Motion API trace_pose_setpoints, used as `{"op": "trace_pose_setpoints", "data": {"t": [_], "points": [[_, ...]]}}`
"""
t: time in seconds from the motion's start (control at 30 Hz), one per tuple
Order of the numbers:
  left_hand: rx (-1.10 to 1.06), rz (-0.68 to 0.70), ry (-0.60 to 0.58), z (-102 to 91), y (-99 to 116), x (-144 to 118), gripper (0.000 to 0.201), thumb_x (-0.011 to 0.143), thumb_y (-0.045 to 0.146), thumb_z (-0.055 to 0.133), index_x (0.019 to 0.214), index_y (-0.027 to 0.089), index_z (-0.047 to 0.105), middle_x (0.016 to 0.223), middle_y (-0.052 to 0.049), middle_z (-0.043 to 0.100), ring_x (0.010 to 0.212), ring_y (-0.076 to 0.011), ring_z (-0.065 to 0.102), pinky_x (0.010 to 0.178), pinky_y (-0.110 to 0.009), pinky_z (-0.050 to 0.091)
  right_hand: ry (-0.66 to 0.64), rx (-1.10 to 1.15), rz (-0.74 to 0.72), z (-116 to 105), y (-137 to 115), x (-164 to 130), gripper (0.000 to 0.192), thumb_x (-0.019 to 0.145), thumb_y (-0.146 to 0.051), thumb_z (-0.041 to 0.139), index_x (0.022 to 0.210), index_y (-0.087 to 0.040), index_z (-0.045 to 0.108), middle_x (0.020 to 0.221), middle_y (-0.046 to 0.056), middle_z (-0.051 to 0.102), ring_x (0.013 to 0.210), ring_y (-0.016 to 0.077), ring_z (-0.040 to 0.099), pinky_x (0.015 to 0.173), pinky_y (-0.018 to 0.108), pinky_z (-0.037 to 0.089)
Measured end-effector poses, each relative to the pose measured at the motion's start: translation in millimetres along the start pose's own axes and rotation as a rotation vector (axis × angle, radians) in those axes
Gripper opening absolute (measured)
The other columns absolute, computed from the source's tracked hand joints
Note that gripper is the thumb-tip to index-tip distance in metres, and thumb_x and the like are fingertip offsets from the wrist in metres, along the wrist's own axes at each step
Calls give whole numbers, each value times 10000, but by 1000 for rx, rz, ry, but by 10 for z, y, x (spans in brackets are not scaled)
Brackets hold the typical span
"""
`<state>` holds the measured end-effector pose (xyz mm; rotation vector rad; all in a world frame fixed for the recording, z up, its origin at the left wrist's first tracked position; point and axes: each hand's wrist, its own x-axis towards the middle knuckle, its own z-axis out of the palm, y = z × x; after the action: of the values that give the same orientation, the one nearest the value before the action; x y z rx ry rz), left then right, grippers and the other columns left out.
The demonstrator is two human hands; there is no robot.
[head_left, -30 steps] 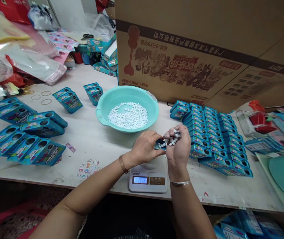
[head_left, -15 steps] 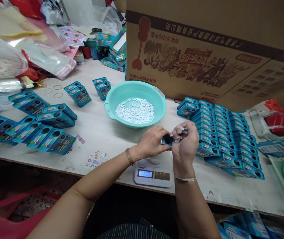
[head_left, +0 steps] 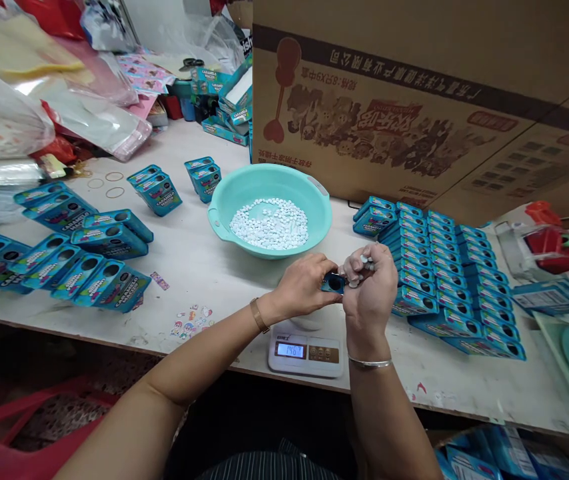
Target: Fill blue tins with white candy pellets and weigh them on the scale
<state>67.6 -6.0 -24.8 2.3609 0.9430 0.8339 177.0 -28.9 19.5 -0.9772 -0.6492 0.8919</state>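
My left hand [head_left: 307, 285] is closed around a small blue candy box [head_left: 333, 283] above the scale, its round dark hole facing up. Curled beside that hole, my right hand [head_left: 370, 283] holds several pale candies [head_left: 366, 261] in its fingers and palm. The fingertips of the right hand are close to the box's top; whether they touch it I cannot tell. Below the hands sits a white digital scale [head_left: 305, 360] with a lit display. Beyond them stands a turquoise basin [head_left: 222, 217] with many pale candies in it.
Rows of blue boxes [head_left: 444, 273] stand on the right, with more blue boxes [head_left: 104, 280] on the left. Behind the basin is a large cardboard carton [head_left: 414, 100]. Plastic bags [head_left: 9, 107] are piled at the back left. Small stickers [head_left: 192, 321] lie near the table's front edge.
The scale's display has changed to a different number. My hands keep nearly the same pose over the scale, and the whole view has shifted slightly.
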Motion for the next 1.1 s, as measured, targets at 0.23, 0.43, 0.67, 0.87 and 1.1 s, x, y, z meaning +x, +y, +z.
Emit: {"op": "trace_pose_setpoints", "data": {"t": [0.23, 0.43, 0.67, 0.87, 1.1], "points": [[-6, -6, 10, -14, -4, -8, 332, 766, 406, 749, 986, 189, 628, 933, -48, 626, 911, -224, 596, 781, -326, 478, -9, 43, 25, 24, -45, 7, 207, 786, -258, 560, 649, -211, 412, 518, -86, 372, 400, 57, 256, 433, 195, 281], [-54, 20, 20, -30, -21, -44, 547, 705, 471, 801, 1109, 176, 579, 1062, -85, 625, 1014, -260, 584, 882, -381, 481, 2, 64, 58, 9, -93, 24, 194, 769, -260, 556, 648, -208, 415, 515, -88, 375, 395, 53, 251, 431, 195, 286], [-65, 20, 22, -45, -19, -46, 628, 682, 500, 811, 1153, 167, 562, 1124, -104, 610, 1047, -272, 561, 912, -410, 468, -5, 74, 59, 15, -92, 15, 235, 799, -293, 557, 656, -216, 388, 529, -91, 347, 394, 55, 242, 419, 192, 277], [-63, 16, 17, -5, -11, -13, 395, 734, 407, 786, 1005, 173, 620, 956, -59, 633, 933, -236, 587, 828, -355, 473, -17, 72, 33, 6, -33, -9, 256, 786, -324, 582, 656, -216, 391, 559, -82, 366, 437, 63, 291, 463, 201, 329], [-74, 17, 28, 6, -13, -17, 380, 726, 387, 793, 996, 180, 625, 950, -50, 629, 932, -229, 587, 800, -332, 468, -13, 41, 3, -6, -32, -14, 252, 812, -304, 561, 642, -211, 400, 562, -71, 372, 460, 72, 315, 470, 204, 322]]}}
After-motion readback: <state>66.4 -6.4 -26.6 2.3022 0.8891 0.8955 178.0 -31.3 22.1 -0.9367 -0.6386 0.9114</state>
